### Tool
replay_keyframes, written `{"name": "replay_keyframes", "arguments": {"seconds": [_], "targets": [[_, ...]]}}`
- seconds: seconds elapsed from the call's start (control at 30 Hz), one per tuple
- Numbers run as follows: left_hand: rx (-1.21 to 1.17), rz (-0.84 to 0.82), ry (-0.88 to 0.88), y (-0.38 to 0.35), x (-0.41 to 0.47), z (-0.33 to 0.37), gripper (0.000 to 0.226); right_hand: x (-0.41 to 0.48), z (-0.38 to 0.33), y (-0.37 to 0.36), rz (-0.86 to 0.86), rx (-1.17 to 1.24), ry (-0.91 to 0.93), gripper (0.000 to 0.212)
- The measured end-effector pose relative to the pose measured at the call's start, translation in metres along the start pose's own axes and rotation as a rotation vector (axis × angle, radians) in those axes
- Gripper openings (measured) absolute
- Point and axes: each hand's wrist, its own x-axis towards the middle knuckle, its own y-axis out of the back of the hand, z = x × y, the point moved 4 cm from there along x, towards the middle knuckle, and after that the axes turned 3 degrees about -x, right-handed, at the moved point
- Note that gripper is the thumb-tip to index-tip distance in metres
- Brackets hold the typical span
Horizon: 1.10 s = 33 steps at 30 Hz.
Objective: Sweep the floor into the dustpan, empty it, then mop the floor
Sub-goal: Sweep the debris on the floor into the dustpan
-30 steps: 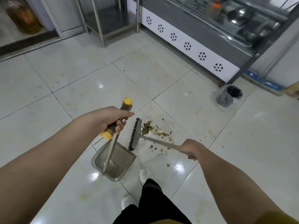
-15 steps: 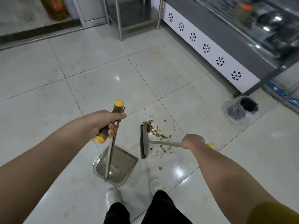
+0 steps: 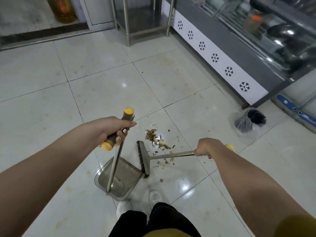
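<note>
**A:** Which hand is holding what?

**B:** The left hand point(image 3: 109, 130) is wrapping its grip round the dark sleeve of the dustpan handle point(image 3: 114, 163), between two yellow caps. The metal shaft is running down into the dustpan point(image 3: 100, 178).

**A:** Where is the dustpan sitting?

**B:** It is resting on the white tiled floor point(image 3: 102, 82), just ahead of the white shoes point(image 3: 124, 206), with its open mouth facing right.

**A:** And the other hand?

**B:** The right hand point(image 3: 206, 147) is closing its grip round the broom handle point(image 3: 171, 155) near its yellow end. The shaft is lying nearly level, pointing left to the broom head point(image 3: 144, 158).

**A:** Is the broom head touching the pan?

**B:** Its near end is sitting right at the dustpan's mouth. From this angle I cannot quite tell whether the bristles are meeting the lip.

**A:** And the dirt?

**B:** The debris pile point(image 3: 153, 135), dry leafy scraps, is lying on the floor just beyond the broom head, on the side away from the dustpan. Loose bits are lying under the shaft and toward the shoes.

**A:** Anything else?

**B:** A clear bag point(image 3: 248, 122) with dark contents is sitting on the floor well to the right. It is beside the foot of a grey display cabinet point(image 3: 242, 53) with a white snowflake-patterned panel.
</note>
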Motion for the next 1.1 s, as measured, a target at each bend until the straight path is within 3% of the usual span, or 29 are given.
{"name": "replay_keyframes", "arguments": {"seconds": [0.3, 0.6, 0.8, 1.1], "targets": [[0.061, -0.036, 0.021, 0.024, -0.004, -0.010, 0.031, -0.019, -0.023, -0.048, 0.039, -0.121, -0.085, 0.028], [0.122, -0.083, -0.029, 0.035, -0.006, -0.022, 0.033, -0.020, -0.051, -0.044, 0.168, -0.280, -0.154, 0.029], [0.145, -0.113, -0.032, 0.033, -0.009, -0.019, 0.035, -0.035, -0.017, -0.028, 0.166, -0.188, -0.166, 0.029], [0.115, -0.125, -0.036, 0.009, -0.004, -0.018, 0.033, -0.023, 0.008, -0.012, 0.078, -0.456, -0.083, 0.021]]}}
